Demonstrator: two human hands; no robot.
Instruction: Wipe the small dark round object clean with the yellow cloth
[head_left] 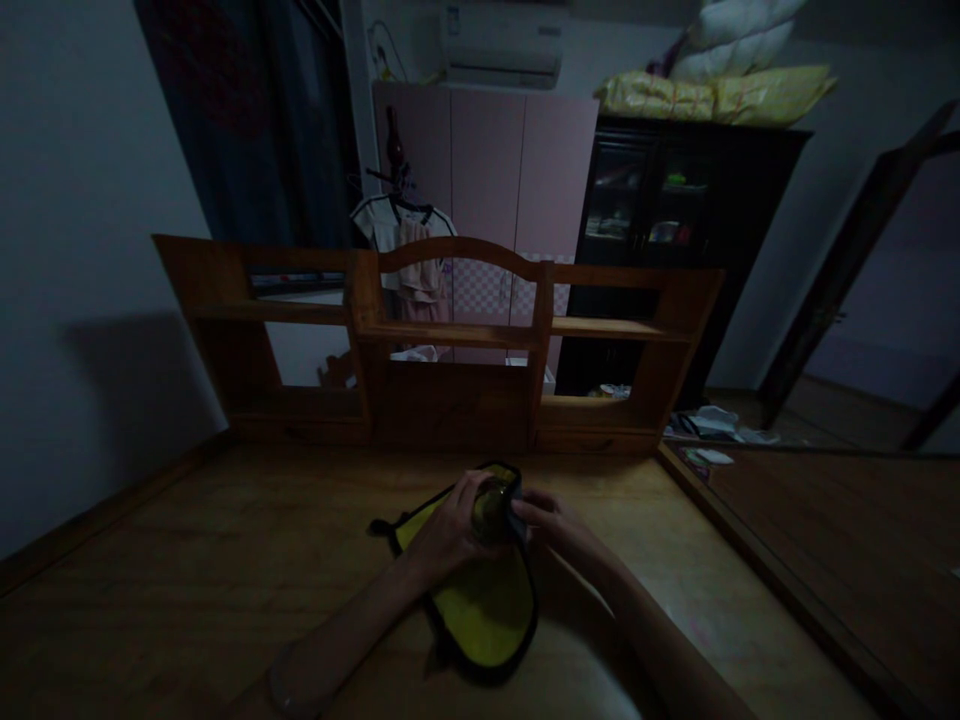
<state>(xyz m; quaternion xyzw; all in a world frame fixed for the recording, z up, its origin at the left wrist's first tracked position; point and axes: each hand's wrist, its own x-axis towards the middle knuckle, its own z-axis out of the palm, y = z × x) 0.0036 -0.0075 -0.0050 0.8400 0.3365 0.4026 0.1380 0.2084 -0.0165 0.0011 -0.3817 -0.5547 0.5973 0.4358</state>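
Observation:
A yellow bag with black trim (pixel 484 610) lies on the wooden surface (pixel 225 570) in front of me. My left hand (pixel 448 525) is closed around a dark roundish thing (pixel 491 510) at the bag's far end. My right hand (pixel 551 522) meets it from the right, its fingers pinching the bag's black edge beside that roundish thing. The room is dim, and I cannot make out what the roundish thing is.
A low wooden shelf unit (pixel 450 340) stands along the far edge of the surface. Behind it are a pink wardrobe (pixel 487 170), hanging clothes (pixel 409 250) and a dark glass-door cabinet (pixel 652 200). Papers (pixel 712 425) lie on the floor at right.

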